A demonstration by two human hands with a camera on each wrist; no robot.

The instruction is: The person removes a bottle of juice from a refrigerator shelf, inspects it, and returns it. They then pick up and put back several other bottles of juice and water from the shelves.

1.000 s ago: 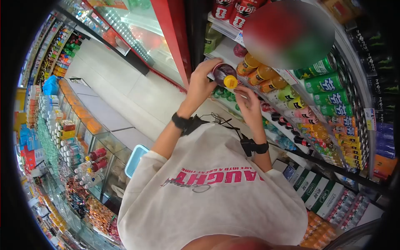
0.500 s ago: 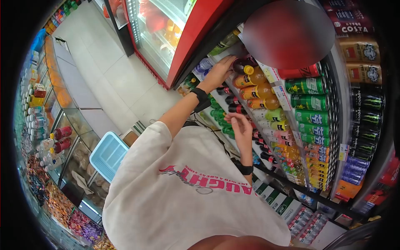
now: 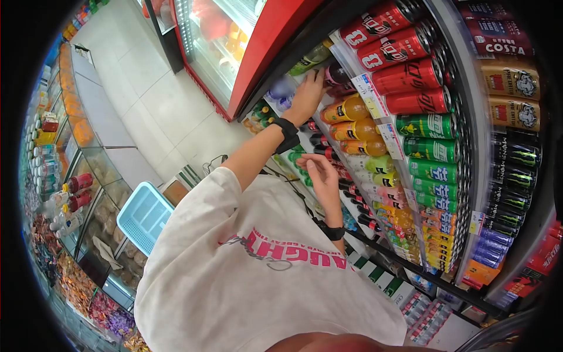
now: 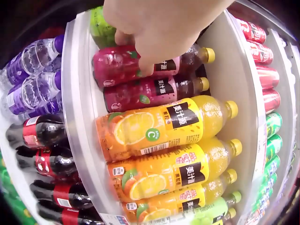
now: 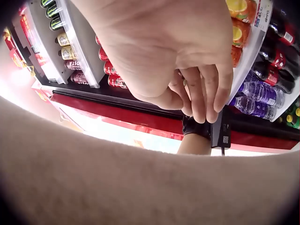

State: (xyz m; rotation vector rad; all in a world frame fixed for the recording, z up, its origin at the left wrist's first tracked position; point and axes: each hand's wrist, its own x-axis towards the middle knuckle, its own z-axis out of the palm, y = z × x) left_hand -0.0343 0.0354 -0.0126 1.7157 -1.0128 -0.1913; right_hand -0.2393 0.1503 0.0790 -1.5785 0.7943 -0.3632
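Observation:
My left hand (image 3: 309,97) reaches into the drinks shelf and grips a grape-coloured juice bottle (image 3: 337,74) with a pink label. In the left wrist view, thumb and bent finger of the left hand (image 4: 161,28) lie on the label of this juice bottle (image 4: 112,65). A matching pink-labelled bottle (image 4: 138,93) stands right beside it, then orange juice bottles (image 4: 159,126). My right hand (image 3: 321,176) hovers in front of the lower shelves, fingers loosely bent and holding nothing. From the right wrist, the palm of the right hand (image 5: 164,42) shows no object in it.
Cans (image 3: 410,73) line the shelf above, with a price strip (image 3: 369,97) along its edge. Cola bottles (image 4: 51,161) and purple-labelled water bottles (image 4: 35,96) fill the shelf below. A red-framed cooler (image 3: 252,64) stands left; a blue basket (image 3: 146,214) is near the glass counter.
The grape-coloured bottle went from between both hands into the shelf row, carried by the left hand. The right hand let go and drew back lower. The view turned toward the shelves.

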